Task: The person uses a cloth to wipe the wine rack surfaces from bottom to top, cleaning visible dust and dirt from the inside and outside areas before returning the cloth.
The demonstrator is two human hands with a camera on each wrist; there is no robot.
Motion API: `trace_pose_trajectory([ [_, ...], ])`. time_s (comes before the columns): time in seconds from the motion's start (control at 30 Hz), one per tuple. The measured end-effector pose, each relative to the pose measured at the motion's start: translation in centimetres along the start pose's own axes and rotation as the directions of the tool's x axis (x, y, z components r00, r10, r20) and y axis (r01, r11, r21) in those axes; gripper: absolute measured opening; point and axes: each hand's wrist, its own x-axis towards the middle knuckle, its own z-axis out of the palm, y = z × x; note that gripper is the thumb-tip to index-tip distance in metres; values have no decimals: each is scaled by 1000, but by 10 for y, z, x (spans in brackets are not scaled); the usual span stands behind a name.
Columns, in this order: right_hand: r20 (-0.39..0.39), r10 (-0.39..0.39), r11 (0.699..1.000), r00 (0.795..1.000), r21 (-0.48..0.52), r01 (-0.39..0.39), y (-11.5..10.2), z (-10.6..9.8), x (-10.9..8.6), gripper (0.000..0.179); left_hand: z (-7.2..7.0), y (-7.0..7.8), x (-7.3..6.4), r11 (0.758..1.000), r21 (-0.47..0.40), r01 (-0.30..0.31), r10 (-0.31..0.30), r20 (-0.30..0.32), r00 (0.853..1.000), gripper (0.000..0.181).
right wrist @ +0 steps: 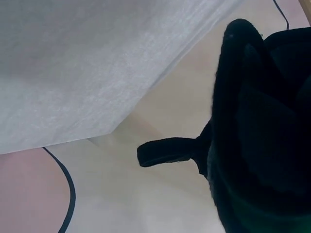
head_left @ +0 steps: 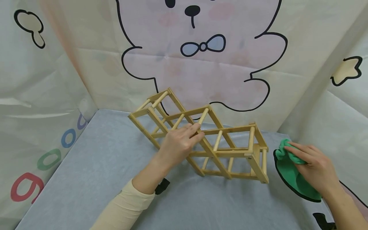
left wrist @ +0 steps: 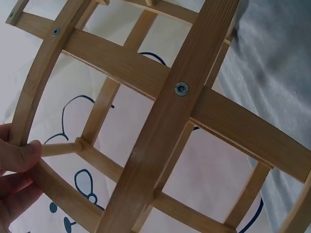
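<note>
A light wooden lattice rack (head_left: pixel 214 153), made of crossed slats and round dowels, stands tilted on the blue-grey cloth. My left hand (head_left: pixel 178 143) grips one of its slats near the middle. In the left wrist view, the thumb and fingers (left wrist: pixel 19 158) pinch around the wood, and a screw head shows at a slat crossing. Right of the rack, my right hand (head_left: pixel 314 167) holds a bunched green cloth (head_left: pixel 299 180) with black edging, apart from the wood. Up close in the right wrist view, the cloth (right wrist: pixel 262 136) looks dark and has a black loop; the fingers are hidden there.
Blue-grey fabric (head_left: pixel 72 191) covers the tabletop. Pale sheets with cartoon drawings (head_left: pixel 201 70) hang behind it and along both sides. Black straps (head_left: pixel 162 186) show by the wrists.
</note>
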Motion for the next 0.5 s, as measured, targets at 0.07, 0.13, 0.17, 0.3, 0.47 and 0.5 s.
trace_pose_trajectory([
  [0.07, -4, 2, 1000, 1000, -2, -2, 1, 1, -1, 60, 2, 3, 1, 1000, 7, 10, -10, -6, 1000, 14],
  [0.13, -6, 6, 1000, 1000, -2, -6, 2, 2, -1, 60, 4, 6, 2, 1000, 25, 14, -14, -9, 1000, 13],
  [0.17, -8, 8, 1000, 1000, -2, -8, 3, 2, -2, 59, 5, 7, 3, 999, 35, 18, -17, -10, 1000, 12],
  [0.3, -15, 15, 1000, 1000, -4, -15, 4, 3, -3, 58, 9, 15, 5, 996, 74, 42, -41, -12, 999, 11],
  [0.47, -10, 22, 1000, 1000, -21, -22, 4, 4, -2, 60, 12, 21, 10, 992, 95, 88, -88, -3, 996, 11],
  [0.5, -10, 24, 999, 1000, -23, -24, 4, 4, -2, 61, 12, 22, 10, 991, 98, 95, -95, 0, 995, 12],
])
